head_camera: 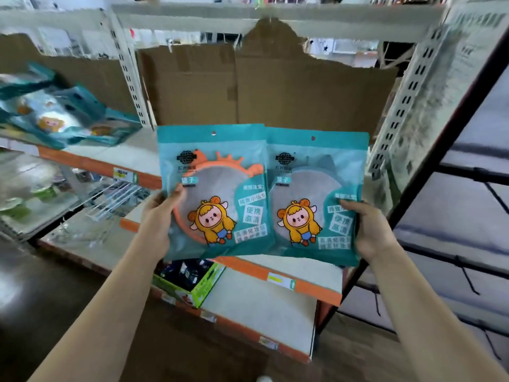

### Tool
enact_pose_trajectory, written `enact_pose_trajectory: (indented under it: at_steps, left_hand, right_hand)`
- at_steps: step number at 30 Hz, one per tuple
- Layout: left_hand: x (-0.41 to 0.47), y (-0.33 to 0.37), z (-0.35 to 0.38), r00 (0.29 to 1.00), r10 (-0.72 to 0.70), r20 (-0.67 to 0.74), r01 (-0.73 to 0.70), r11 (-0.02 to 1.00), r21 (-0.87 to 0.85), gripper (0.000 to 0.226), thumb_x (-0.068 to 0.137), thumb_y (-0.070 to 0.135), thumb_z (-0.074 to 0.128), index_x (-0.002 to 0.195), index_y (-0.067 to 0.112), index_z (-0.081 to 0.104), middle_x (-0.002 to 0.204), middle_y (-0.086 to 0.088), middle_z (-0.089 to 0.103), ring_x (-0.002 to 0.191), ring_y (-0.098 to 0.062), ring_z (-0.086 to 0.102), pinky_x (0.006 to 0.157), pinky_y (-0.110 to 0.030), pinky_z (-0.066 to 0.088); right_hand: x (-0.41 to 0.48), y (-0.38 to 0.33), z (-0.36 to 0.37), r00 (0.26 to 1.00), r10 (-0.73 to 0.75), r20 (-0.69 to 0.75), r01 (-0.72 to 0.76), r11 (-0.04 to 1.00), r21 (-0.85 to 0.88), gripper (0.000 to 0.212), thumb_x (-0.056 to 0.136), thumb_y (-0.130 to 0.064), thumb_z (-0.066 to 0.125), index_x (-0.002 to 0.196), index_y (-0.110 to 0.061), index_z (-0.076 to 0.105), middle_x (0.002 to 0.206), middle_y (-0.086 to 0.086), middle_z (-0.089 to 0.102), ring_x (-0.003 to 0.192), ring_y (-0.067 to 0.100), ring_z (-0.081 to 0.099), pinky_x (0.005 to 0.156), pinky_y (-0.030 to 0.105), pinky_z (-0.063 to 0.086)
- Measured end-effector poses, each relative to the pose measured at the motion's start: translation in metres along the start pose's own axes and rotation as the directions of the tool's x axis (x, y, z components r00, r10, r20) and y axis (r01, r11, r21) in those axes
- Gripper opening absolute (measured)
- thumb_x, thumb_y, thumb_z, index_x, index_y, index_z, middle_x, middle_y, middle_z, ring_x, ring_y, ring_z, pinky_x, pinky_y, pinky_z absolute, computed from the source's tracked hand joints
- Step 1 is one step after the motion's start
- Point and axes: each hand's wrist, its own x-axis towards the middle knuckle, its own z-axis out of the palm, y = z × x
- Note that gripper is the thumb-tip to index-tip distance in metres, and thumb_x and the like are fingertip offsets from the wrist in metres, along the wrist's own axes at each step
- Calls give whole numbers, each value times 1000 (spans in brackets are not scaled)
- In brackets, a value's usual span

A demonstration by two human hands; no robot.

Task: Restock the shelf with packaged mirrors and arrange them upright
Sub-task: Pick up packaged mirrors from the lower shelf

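While left hand (158, 219) pinches orange mirror pack (217, 186), right hand (371, 230) grey mirror pack (311, 186), fingers hidden behind.

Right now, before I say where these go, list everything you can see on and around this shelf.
teal plastic packet with orange-rimmed round mirror: one, upright, held left, overlapping its neighbour
teal plastic packet with grey mirror: one, upright, held right
loose teal packets: several, blurred, lying tilted in the left bay
brown cardboard sheets: brown, backing the shelf
white shelf boards: several levels, orange front edges
yellow price tags: at least two, on orange edges
green cardboard carton: one, lower shelf, dark items inside
black metal rack: far right
left hand: grips the orange-rimmed packet
right hand: grips the grey one
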Motion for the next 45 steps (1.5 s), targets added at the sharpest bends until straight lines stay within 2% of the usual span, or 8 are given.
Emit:
enact_pose_trajectory:
  at_steps: [4,10,21,27,29,37,41,45]
  left_hand:
    - [41,-19,45,999,-5,41,5,1000,13,6,88,27,61,86,23,59,82,3,66,63,-14,59,50,-25,46]
    - [122,-38,127,990,-78,115,74,997,33,11,85,29,65,91,20,63,87,1,68,76,-18,62,70,-34,51]
    - [225,-54,216,957,45,287,-62,997,52,14,91,20,58,103,15,64,79,6,73,62,-6,67,45,-16,49]
    - [279,-56,250,909,114,400,-169,980,105,36,86,39,62,113,15,62,106,-2,70,94,-14,67,78,-29,52]
    - [294,-57,263,893,148,424,-217,969,119,50,80,47,63,116,12,59,106,1,68,95,-11,65,73,-21,53]
    - [331,-87,305,886,176,428,-259,955,146,9,97,21,49,89,26,48,89,9,56,79,8,56,72,-15,45]
    - [346,-96,308,786,219,579,-454,840,299,14,92,13,55,94,21,44,88,9,54,73,13,55,64,-11,45]
    - [370,-104,293,774,150,615,-562,611,558,41,77,21,76,108,9,51,100,-3,60,90,-20,56,75,-37,46]
  right_hand:
    - [34,-8,-16,999,-11,-52,12,999,34,11,87,-4,54,95,-12,57,73,3,69,63,18,67,66,36,51]
    - [111,-45,-40,986,-46,-161,57,996,64,26,86,-3,55,112,-8,56,75,4,71,61,18,69,53,29,54]
    - [203,-92,-58,968,-149,-204,152,988,2,22,86,0,51,101,-14,60,79,1,73,73,20,68,70,36,49]
    - [238,-108,-55,956,-190,-222,191,981,-16,19,88,-6,52,104,-12,60,79,2,74,70,19,71,66,36,49]
    - [249,-110,-55,952,-189,-241,193,981,-10,17,89,-3,50,102,-10,59,77,3,73,71,22,70,65,37,51]
    - [285,-107,-63,894,-225,-389,220,974,-57,17,91,1,48,95,-12,58,78,2,68,70,20,66,62,34,51]
    - [301,-106,-75,812,-355,-463,218,921,-322,21,88,1,55,104,-13,59,94,4,69,83,21,66,75,40,53]
    - [310,-101,-83,736,-470,-488,9,727,-686,31,89,-20,62,117,-10,55,111,12,65,96,29,65,86,46,53]
